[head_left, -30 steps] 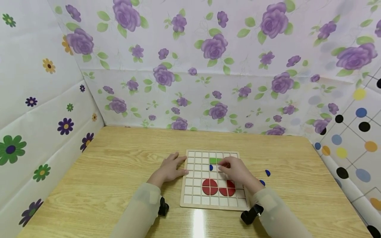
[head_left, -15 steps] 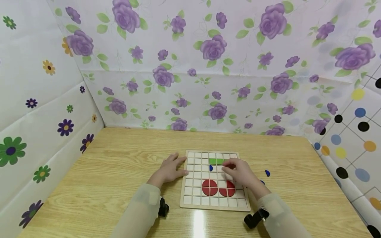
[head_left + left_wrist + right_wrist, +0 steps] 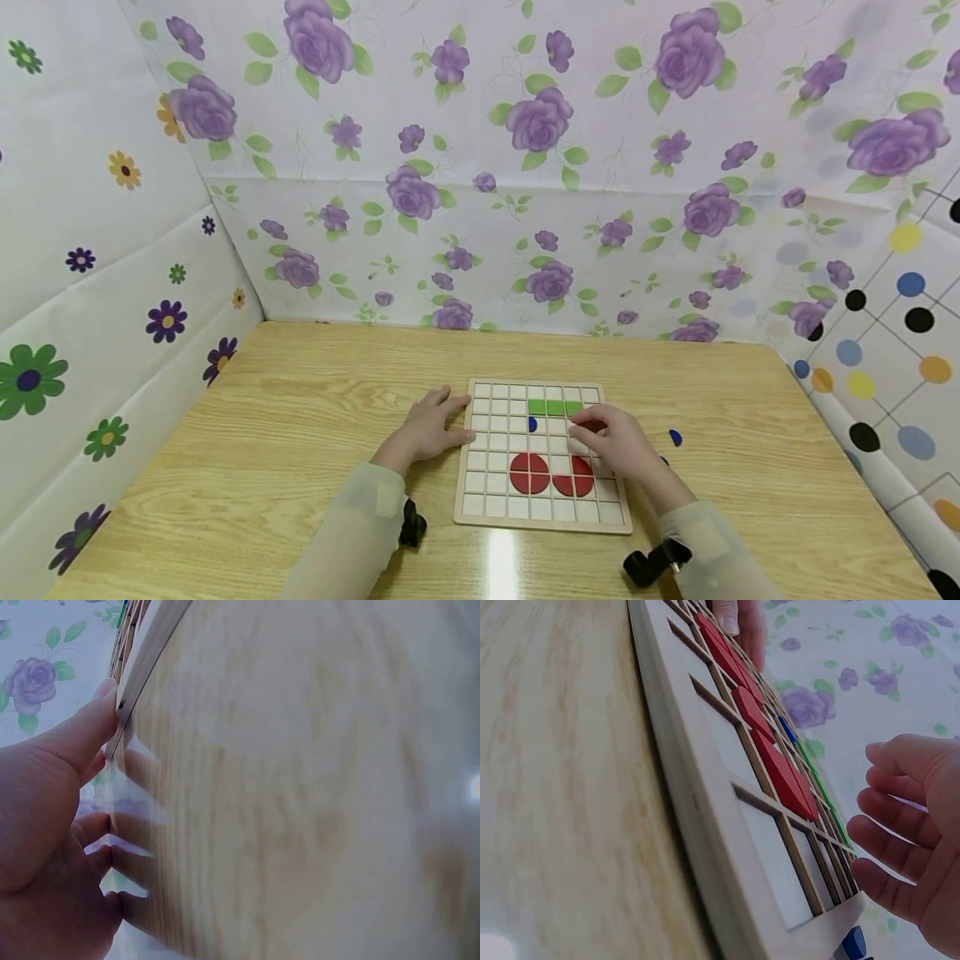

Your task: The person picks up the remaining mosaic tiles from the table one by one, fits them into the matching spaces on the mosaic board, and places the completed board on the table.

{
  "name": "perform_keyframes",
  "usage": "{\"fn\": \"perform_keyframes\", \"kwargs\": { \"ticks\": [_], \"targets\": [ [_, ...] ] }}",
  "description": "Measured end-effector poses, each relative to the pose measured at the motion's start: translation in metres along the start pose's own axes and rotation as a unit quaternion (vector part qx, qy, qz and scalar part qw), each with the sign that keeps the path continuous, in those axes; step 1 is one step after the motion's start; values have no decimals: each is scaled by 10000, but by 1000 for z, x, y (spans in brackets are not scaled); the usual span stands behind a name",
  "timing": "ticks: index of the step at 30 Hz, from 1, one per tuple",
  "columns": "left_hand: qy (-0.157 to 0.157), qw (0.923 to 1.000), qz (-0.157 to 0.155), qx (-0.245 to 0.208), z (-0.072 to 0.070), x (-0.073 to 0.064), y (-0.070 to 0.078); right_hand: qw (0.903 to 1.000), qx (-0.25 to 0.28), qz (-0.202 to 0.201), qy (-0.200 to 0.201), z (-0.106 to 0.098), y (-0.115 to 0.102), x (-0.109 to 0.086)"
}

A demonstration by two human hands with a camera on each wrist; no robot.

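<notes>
A square wooden grid board [image 3: 480, 515] with white cells lies on the table. Green square pieces [image 3: 555, 407] form a row in its upper part, and a blue half-round piece [image 3: 532, 424] sits just below them. Red quarter-round pieces [image 3: 529, 473] make a full circle; others [image 3: 576, 480] form a partial one. My left hand [image 3: 429, 425] rests at the board's left edge, thumb on the frame, fingers spread. Over the board's right part is my right hand [image 3: 611, 437], fingers loosely bent with nothing visible between them in the right wrist view [image 3: 907, 832].
A blue half-round piece [image 3: 676, 437] lies on the wooden table [image 3: 322, 400] to the right of the board. Another blue piece [image 3: 663, 460] is partly hidden by my right wrist. Flowered cloth [image 3: 480, 208] hangs behind the table.
My right hand has slid to the right along the green row, baring more green squares. The left hand has stayed in place at the board's edge.
</notes>
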State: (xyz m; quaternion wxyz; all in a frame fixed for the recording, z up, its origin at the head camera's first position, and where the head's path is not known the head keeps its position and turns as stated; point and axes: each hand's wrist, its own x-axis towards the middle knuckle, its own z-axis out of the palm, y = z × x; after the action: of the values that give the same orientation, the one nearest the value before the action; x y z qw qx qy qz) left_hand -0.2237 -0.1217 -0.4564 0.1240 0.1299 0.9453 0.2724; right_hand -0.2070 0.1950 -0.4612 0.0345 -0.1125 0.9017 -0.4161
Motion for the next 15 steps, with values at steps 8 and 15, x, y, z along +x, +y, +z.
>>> {"fn": "perform_keyframes", "kwargs": {
  "ticks": [8, 15],
  "targets": [
    [-22, 10000, 15, 19, 1, 1, -1, 9997, -2, 141, 188, -5, 7, -9],
    [-16, 10000, 33, 31, 1, 1, -2, 9993, -111, 187, 305, -13, 13, -16]
  ]
}}
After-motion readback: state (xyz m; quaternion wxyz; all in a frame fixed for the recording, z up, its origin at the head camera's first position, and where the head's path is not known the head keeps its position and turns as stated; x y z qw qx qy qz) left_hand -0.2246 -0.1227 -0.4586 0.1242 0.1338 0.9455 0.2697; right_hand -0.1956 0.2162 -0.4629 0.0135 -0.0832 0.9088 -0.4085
